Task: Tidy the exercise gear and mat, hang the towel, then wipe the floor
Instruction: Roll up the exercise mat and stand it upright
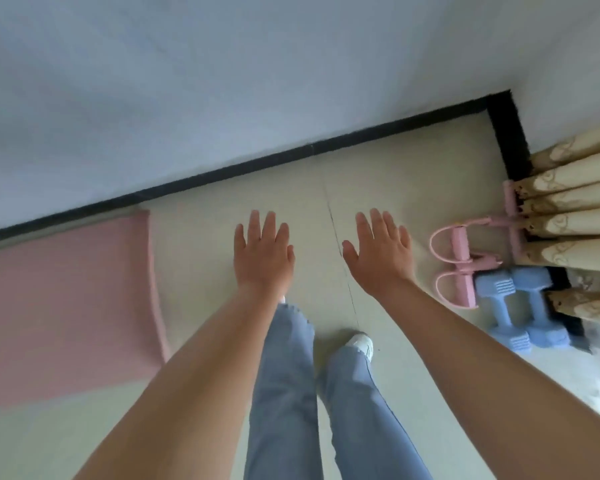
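- Both hands are hovering over bare floor: the left hand (262, 252) and right hand (378, 251) are spread flat, holding nothing.
- Nearest, right of the right hand, two blue dumbbells (520, 310) are lying side by side, probably heavy and rigid; grip the mid-handles, which are running toward the wall.
- Beyond them, the pink pedal puller (465, 252) is looking light and stretchy.
- Left of the left hand, the soft pink mat (66, 299) is lying flat, running along the wall.

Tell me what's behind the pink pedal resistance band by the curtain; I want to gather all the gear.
Behind the pink resistance band hang the cream curtain folds, which cover its far bar. Two blue dumbbells lie beside it. Anything behind the curtain is hidden.
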The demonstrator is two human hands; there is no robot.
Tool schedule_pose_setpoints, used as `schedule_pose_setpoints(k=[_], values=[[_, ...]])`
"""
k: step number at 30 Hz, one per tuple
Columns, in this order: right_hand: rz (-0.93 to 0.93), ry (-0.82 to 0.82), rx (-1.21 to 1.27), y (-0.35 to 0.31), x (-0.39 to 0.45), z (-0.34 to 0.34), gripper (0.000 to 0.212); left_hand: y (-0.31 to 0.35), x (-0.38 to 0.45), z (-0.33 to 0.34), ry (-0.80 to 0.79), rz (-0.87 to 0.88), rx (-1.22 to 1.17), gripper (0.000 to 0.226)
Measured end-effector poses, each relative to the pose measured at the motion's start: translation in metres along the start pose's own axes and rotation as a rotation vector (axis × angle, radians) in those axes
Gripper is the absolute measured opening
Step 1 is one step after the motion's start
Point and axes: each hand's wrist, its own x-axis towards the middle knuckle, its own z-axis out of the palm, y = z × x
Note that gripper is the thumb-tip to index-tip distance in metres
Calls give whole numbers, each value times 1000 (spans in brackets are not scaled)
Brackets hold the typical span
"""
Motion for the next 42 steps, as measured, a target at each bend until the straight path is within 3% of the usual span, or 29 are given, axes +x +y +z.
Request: schedule_pose_setpoints(k=[11, 18, 25, 31, 42], values=[[-407, -45, -321, -241, -106, 96, 58, -239, -185, 84, 19, -460, -287, 49], [-412, -56, -420, -376, -195, 214, 58, -371, -296, 189, 34, -508, -445, 49], [-437, -47, -372, -498, -279, 305, 59, -495, -391, 255, 90, -534, -434, 48], [-488, -49, -343, -573, -286, 342, 61, -575, -398, 263, 91, -551, -389, 47], [-274, 119, -182, -690, -183, 313, 53, -746, -276, 183, 176, -298, -159, 46]])
